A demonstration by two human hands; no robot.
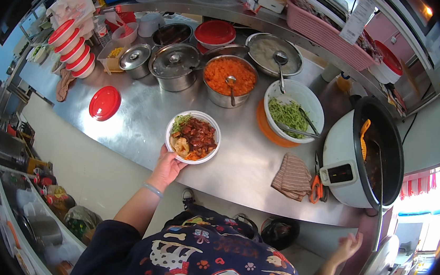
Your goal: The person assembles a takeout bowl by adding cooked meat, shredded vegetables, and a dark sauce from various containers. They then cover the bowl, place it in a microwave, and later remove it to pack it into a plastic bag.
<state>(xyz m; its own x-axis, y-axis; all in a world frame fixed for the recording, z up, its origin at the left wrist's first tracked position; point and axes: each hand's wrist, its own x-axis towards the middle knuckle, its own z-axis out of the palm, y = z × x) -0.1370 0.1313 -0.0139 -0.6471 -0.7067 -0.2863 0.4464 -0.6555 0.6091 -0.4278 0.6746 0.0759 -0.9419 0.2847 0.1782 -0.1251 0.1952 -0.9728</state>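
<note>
My left hand [168, 166] grips the near edge of a white bowl [215, 150] over the steel counter's front edge, thumb at the rim. In the bowl lie dark red-brown meat pieces [199, 134], green shreds, some orange shreds and a pale round piece. Off to the right, below the counter edge, my right hand [347, 248] hangs with loosely bent fingers apart and nothing in it. A round red lid [104, 103] rests on the counter left of the bowl.
Behind the bowl stand a pot of orange shreds [220, 75] with a spoon, lidded pots [172, 80] and a white bowl of green shreds [312, 101] with tongs. At right are a striped cloth [291, 177], orange-handled scissors [316, 189] and a large white cooker [344, 144]. Red-lidded containers [72, 49] are stacked left.
</note>
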